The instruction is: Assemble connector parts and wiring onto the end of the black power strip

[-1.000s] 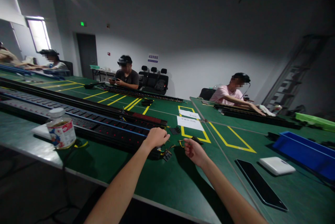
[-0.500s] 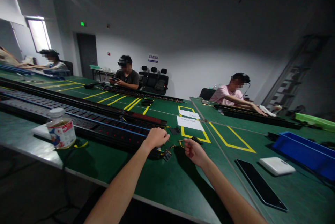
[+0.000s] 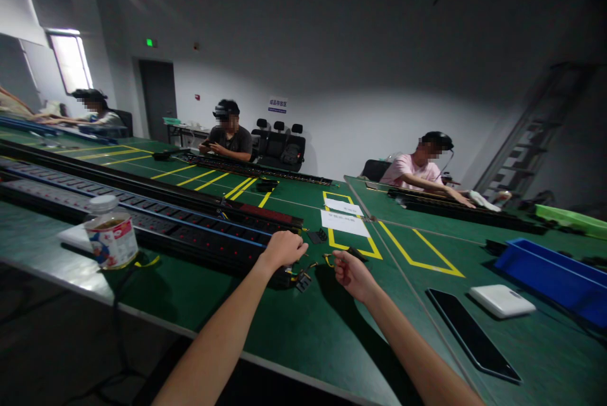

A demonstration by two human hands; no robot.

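My left hand [image 3: 284, 249] is closed, knuckles up, at the near end of a long black rail [image 3: 222, 245] with red dots and a blue edge strip. Whatever its curled fingers hold is hidden. Below it, a black connector [image 3: 303, 282] on yellow and black wires lies on the green table [image 3: 284, 336]. To the right, my right hand [image 3: 353, 274] is closed in a pinch. A short yellow wire [image 3: 328, 260] shows at its fingertips, and a black part [image 3: 356, 255] lies just behind it. Another black connector [image 3: 317, 237] lies between and beyond the hands.
A labelled jar [image 3: 111, 235] stands at left. White paper sheets [image 3: 344, 222] lie ahead among yellow tape lines. A phone [image 3: 473, 335], a white box-shaped device [image 3: 502, 301] and a blue bin [image 3: 554, 279] are at right. Other people sit across the tables.
Both my hands have stayed in place. Across the table at right, a co-worker's outstretched hand has moved slightly left.
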